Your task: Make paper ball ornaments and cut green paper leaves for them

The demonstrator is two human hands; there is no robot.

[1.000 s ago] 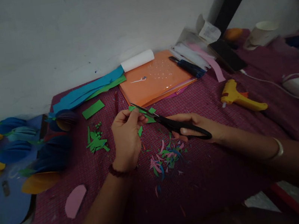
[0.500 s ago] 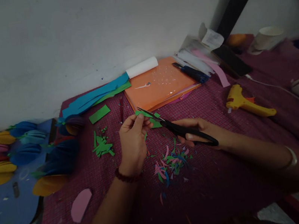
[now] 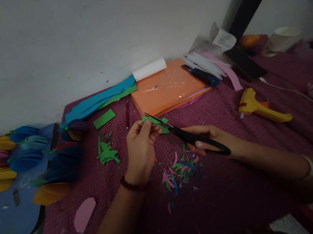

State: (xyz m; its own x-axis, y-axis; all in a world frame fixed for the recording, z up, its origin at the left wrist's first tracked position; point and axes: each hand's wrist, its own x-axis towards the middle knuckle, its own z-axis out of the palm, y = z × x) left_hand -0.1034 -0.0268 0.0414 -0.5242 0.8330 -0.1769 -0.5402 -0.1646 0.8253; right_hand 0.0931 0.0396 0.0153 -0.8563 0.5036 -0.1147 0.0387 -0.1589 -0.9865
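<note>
My left hand point(image 3: 142, 147) pinches a small piece of green paper point(image 3: 164, 128) between thumb and fingers, above the middle of the table. Black-handled scissors point(image 3: 200, 138) are held in my right hand point(image 3: 211, 138), with the blades pointing left and lying across the green paper close to my left fingertips. Part of the paper is hidden behind the blades and fingers. Beneath the hands lies a heap of pink, green and blue paper scraps point(image 3: 181, 170). Left of my left hand are cut green bits point(image 3: 107, 153) and a green paper rectangle point(image 3: 104, 119).
An orange paper stack point(image 3: 166, 87) carries a white roll point(image 3: 149, 70) and a dark blue cutter point(image 3: 201, 75). A yellow glue gun point(image 3: 261, 106) lies to the right. Colourful paper ornaments point(image 3: 27, 155) sit at left, and a pink paper piece point(image 3: 85, 215) in front.
The hands, scissors and green paper hold nearly the same pose. The view has shifted slightly, so things on the right appear a little further right.
</note>
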